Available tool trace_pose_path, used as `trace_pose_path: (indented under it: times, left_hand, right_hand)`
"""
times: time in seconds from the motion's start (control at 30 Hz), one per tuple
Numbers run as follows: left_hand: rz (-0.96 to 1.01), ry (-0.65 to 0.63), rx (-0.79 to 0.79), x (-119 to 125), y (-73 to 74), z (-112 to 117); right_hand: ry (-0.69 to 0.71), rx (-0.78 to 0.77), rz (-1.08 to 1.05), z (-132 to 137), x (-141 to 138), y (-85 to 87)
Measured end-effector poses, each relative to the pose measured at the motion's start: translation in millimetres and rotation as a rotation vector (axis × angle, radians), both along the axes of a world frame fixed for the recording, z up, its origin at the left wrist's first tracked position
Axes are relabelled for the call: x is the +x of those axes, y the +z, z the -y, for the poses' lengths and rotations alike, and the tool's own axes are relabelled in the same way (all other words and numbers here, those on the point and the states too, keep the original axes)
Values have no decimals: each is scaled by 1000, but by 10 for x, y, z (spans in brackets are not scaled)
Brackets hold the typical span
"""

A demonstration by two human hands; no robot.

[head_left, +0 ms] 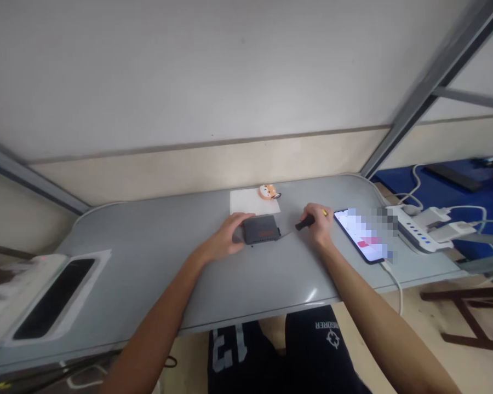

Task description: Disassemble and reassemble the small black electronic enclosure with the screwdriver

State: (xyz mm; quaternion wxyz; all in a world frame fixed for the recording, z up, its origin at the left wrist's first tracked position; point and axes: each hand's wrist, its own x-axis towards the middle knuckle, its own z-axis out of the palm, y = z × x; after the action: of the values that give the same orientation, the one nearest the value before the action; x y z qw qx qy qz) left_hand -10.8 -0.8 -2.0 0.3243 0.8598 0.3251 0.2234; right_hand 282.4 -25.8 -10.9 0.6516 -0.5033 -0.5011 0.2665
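Observation:
A small dark grey box [261, 229] with faint reddish markings lies on the grey tabletop [213, 295]. My left hand [225, 238] grips its left side, thumb at the near edge and fingers round the far corner. In my right hand [320, 225] is a screwdriver [305, 222] with a black and yellow handle, fingers closed round it. Its thin shaft points left to the box's right side, where a small black part sticks out; whether the tip touches is unclear. A tiny dark speck [252, 246] lies just in front of the box.
White paper [244, 202] lies behind the box, with an orange animal-faced case [268, 191] on it. To the right are a lit phone [361, 235] on a cable and a white power strip [414, 227] with plugs. A dark phone [55, 298] lies at the left.

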Motion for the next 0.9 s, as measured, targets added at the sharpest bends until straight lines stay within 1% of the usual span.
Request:
trace_pose_path:
  times: [0.17, 0.3, 0.4, 0.5, 0.6, 0.7, 0.83, 0.9]
  left_hand:
    - [63, 82, 36, 33, -50, -1]
    - [61, 71, 132, 71, -83, 19]
    - [13, 72, 211, 84, -112, 36]
    - [-16, 85, 281, 93, -132, 47]
    - [19, 96, 343, 105, -147, 32]
    - [63, 133, 378, 101, -173, -9]
    - [131, 217, 385, 66, -209, -67]
    - [147, 232, 393, 53, -221, -78]
  right_hand:
    - [22, 61, 29, 32, -2, -33]
    - [58, 86, 85, 97, -9, 27]
    - [104, 123, 164, 141, -32, 95]
    - [114, 167, 226, 174, -57, 138]
    - [112, 241, 267, 194, -67, 149]
    - [94, 297, 263, 199, -64, 144]
    - [90, 272, 272, 186, -59, 129]
    - [108, 263, 270, 182, -58, 127]
